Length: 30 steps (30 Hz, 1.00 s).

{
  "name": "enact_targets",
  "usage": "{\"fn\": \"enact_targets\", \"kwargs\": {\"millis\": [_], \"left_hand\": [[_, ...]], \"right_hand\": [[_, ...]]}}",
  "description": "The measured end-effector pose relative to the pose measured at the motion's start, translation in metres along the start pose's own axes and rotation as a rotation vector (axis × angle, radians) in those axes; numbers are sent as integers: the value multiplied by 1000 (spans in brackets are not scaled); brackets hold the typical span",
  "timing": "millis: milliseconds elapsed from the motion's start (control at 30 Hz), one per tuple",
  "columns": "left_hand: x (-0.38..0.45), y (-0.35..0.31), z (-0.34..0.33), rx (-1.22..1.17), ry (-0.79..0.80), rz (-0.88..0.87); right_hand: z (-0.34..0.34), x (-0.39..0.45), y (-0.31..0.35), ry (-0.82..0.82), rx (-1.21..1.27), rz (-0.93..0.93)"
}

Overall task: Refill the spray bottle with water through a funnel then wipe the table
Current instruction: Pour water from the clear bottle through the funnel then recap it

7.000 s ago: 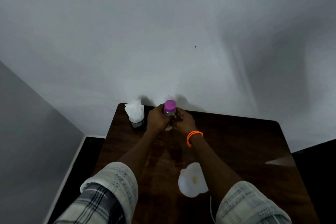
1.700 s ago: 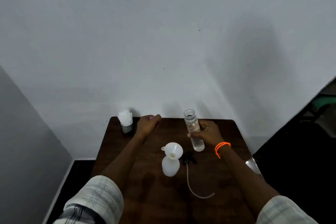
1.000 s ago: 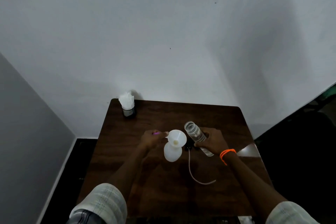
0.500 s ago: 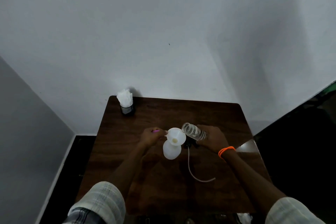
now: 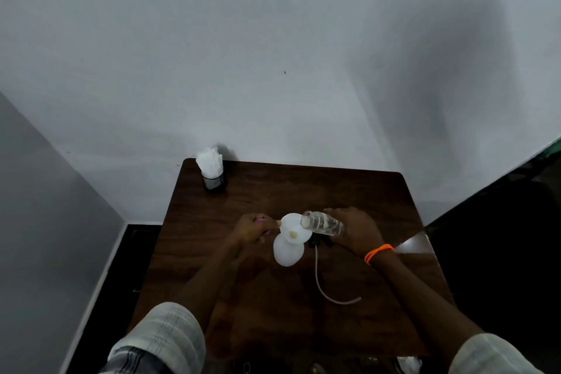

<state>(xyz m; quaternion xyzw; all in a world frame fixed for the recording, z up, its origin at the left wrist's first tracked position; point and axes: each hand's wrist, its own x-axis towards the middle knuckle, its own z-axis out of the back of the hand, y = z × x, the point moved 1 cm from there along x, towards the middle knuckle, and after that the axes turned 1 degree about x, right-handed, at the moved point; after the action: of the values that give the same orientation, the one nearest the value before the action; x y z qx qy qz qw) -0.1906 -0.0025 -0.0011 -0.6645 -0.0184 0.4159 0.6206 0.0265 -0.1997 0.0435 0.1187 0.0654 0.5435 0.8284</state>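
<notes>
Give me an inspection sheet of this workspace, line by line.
Surface: dark wooden table, glare patch at its right edge.
Job's things: white funnel seated in the white spray bottle; clear water bottle tipped, mouth over the funnel.
Clutter: holder of white tissues at the far left corner; black spray head lying beside the spray bottle.
Hands: left hand holds a purple cap at the funnel's rim; right hand grips the water bottle.
Cables: dip tube curling across the table.
Surroundings: plain white wall.

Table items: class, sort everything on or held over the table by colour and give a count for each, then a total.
White: 3 - funnel, spray bottle, tissues
Clear: 2 - water bottle, tube
Black: 2 - tissue holder, spray head
Pink: 1 - cap
Total: 8
</notes>
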Motion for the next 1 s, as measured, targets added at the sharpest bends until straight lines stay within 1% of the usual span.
{"fn": "enact_targets", "kwargs": {"millis": [167, 533, 1000], "left_hand": [[-4, 0, 0, 4, 12, -23], [-4, 5, 0, -27, -21, -18], [-4, 7, 4, -8, -52, -12]], "right_hand": [[1, 2, 3, 2, -79, 47], [2, 2, 0, 30, -160, 15], [14, 4, 3, 51, -210, 41]]}}
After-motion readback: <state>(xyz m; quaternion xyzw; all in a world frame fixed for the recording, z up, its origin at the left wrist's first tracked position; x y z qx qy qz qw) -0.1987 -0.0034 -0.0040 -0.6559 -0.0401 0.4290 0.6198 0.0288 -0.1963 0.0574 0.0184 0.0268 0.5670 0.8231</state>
